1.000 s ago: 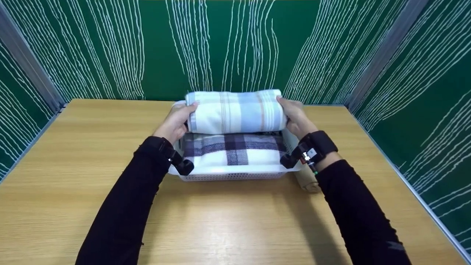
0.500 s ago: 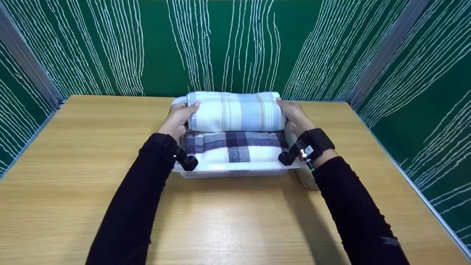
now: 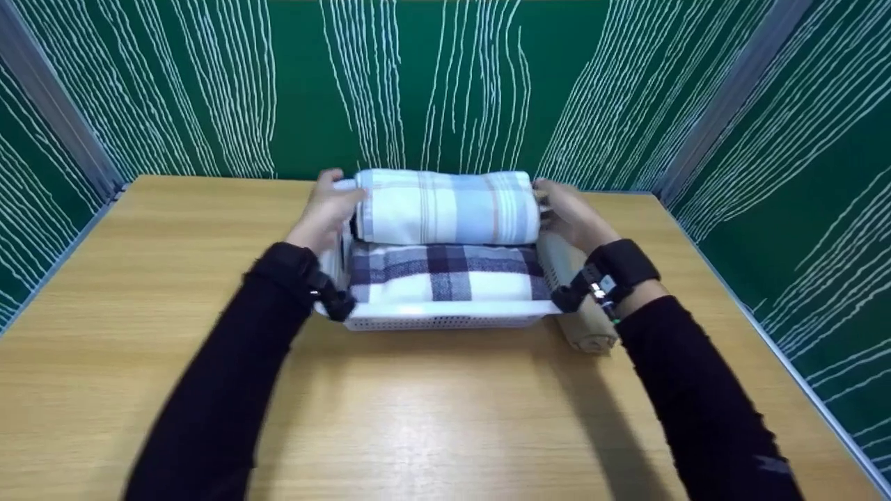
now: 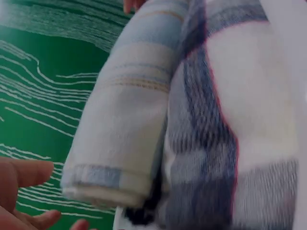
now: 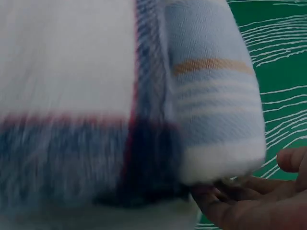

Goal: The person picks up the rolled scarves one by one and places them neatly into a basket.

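A rolled light blue and white plaid scarf (image 3: 445, 209) lies along the back of a white plastic basket (image 3: 445, 321). In front of it, in the same basket, is a purple-grey and white checked scarf (image 3: 445, 275). My left hand (image 3: 326, 212) is at the roll's left end; the left wrist view shows its spread fingers (image 4: 33, 171) apart from the cloth. Beside the right end is my right hand (image 3: 572, 216). In the right wrist view its loosely bent fingers (image 5: 254, 184) are right at the roll's end, with the thumb away from the cloth.
A beige cloth roll (image 3: 588, 327) lies on the wooden table (image 3: 431, 417) against the basket's right side, partly behind the right wrist. Green panels with white wavy lines (image 3: 473, 83) stand behind the table and at both sides.
Both hands have let go of the light blue plaid roll and moved outward from its ends. The roll has settled slightly lower at the back of the basket.
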Action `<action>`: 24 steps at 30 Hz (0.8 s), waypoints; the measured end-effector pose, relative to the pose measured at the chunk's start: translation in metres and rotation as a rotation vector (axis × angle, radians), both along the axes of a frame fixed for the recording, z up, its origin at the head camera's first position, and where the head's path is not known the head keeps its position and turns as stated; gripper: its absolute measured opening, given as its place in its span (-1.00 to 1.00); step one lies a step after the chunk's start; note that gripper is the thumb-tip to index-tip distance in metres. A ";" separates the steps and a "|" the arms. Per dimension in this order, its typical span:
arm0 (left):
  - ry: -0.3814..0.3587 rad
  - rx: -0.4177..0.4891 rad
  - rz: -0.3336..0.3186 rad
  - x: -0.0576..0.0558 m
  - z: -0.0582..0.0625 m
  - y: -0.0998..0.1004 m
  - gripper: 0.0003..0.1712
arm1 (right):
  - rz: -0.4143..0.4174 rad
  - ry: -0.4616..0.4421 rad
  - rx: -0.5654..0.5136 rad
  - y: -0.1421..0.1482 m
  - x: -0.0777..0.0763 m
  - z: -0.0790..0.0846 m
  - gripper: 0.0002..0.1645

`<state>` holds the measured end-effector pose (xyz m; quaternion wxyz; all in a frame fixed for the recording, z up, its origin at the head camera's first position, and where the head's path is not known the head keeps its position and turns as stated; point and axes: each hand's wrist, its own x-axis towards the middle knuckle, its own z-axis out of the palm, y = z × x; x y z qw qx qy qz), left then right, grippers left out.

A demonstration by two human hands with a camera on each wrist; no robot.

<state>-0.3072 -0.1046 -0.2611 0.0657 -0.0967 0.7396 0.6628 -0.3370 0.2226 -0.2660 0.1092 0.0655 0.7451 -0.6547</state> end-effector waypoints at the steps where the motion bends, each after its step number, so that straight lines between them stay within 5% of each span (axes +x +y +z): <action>1: 0.048 -0.053 -0.011 0.004 0.003 -0.005 -0.24 | -0.010 0.030 0.049 0.003 0.002 0.005 -0.47; 4: 0.153 -0.203 -0.035 0.016 0.009 -0.023 -0.23 | -0.055 0.095 0.177 0.012 0.007 0.019 -0.37; 10: 0.092 -0.282 -0.071 0.039 0.001 -0.046 -0.16 | -0.108 0.141 0.249 0.034 0.016 0.026 -0.33; 16: 0.046 -0.234 -0.126 0.047 -0.032 -0.048 -0.23 | -0.107 0.162 0.356 0.059 0.025 -0.005 -0.30; 24: 0.074 -0.111 -0.151 0.055 -0.071 -0.031 -0.35 | -0.024 -0.003 0.357 0.068 0.048 -0.061 -0.10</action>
